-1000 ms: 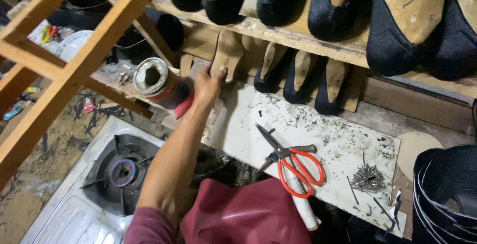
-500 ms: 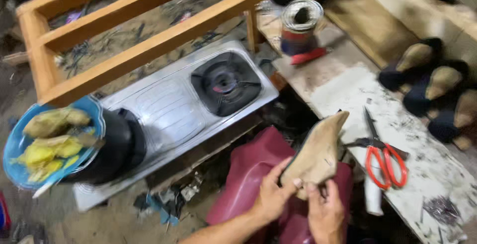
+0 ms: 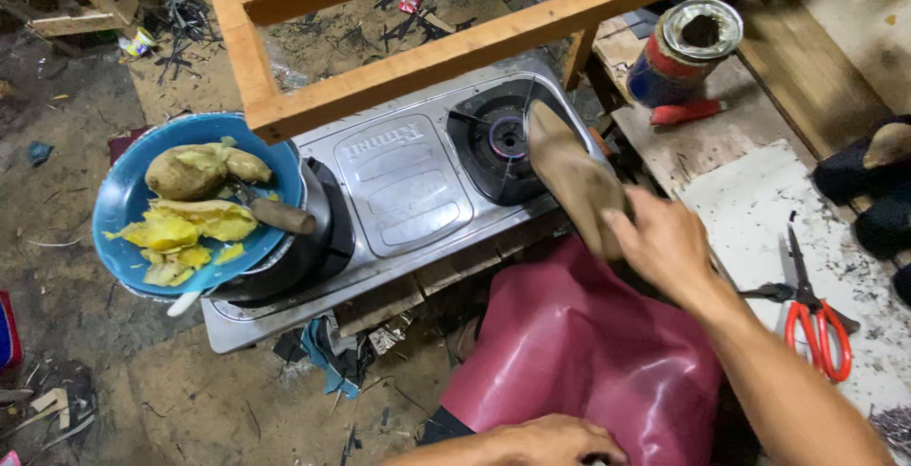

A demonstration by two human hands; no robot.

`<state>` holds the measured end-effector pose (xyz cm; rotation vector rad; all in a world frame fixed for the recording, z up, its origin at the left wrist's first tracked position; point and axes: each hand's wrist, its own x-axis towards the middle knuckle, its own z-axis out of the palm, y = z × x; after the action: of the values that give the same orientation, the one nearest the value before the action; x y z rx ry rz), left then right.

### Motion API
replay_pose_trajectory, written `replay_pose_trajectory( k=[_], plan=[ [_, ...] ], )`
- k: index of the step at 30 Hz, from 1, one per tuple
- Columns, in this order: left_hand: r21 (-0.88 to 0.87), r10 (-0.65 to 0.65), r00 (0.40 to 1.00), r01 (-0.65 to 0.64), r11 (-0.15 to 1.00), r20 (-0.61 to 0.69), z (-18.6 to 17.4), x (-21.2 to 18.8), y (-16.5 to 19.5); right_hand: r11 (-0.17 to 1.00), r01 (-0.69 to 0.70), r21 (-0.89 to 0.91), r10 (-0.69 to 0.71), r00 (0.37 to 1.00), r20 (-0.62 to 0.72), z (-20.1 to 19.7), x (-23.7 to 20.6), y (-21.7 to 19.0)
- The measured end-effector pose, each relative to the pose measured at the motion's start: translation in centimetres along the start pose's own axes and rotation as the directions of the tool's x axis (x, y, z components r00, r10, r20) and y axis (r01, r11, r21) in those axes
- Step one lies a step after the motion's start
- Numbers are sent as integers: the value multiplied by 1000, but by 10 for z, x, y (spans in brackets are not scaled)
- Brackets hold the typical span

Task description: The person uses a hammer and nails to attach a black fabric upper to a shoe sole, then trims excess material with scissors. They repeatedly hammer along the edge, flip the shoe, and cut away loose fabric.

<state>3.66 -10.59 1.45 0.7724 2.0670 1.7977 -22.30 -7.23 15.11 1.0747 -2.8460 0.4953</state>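
Observation:
My right hand (image 3: 664,243) grips one end of a tan, shoe-shaped piece (image 3: 569,177). Its pointed far end lies over the right burner (image 3: 508,136) of a steel two-burner gas stove (image 3: 403,186) on the floor. My left hand (image 3: 555,442) rests low on the dark red sheet (image 3: 588,352) over my lap. It is cut off by the frame's bottom edge, so its fingers are unclear.
A blue plate (image 3: 128,200) of yellow food with a wooden-handled knife (image 3: 270,212) sits on a black pot on the left burner. A wooden frame (image 3: 427,48) crosses above the stove. At right, a low bench holds a tin can (image 3: 683,53), red-handled scissors (image 3: 811,324) and dark shoes (image 3: 864,177).
Both hands held the tan piece over my lap; now the right hand alone holds it out over the burner. The left hand has dropped to the lap.

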Motion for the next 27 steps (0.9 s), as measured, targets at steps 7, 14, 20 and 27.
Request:
replay_pose_trajectory(
  k=[7, 14, 20, 27],
  plan=[
    [-89, 62, 994, -54, 995, 85, -30, 4, 8, 972, 201, 125, -188, 976, -109, 51, 139, -80],
    [-143, 50, 990, -31, 989, 130, -40, 1, 14, 987, 132, -91, -132, 991, 13, 59, 179, -97],
    [-93, 75, 990, -64, 994, 122, -27, -1, 4, 945, 213, -248, -189, 975, 118, 13, 123, -35],
    [150, 56, 995, -69, 986, 87, 18, 10, -8, 960, 146, -239, -80, 961, 265, -41, -10, 8]
  ],
)
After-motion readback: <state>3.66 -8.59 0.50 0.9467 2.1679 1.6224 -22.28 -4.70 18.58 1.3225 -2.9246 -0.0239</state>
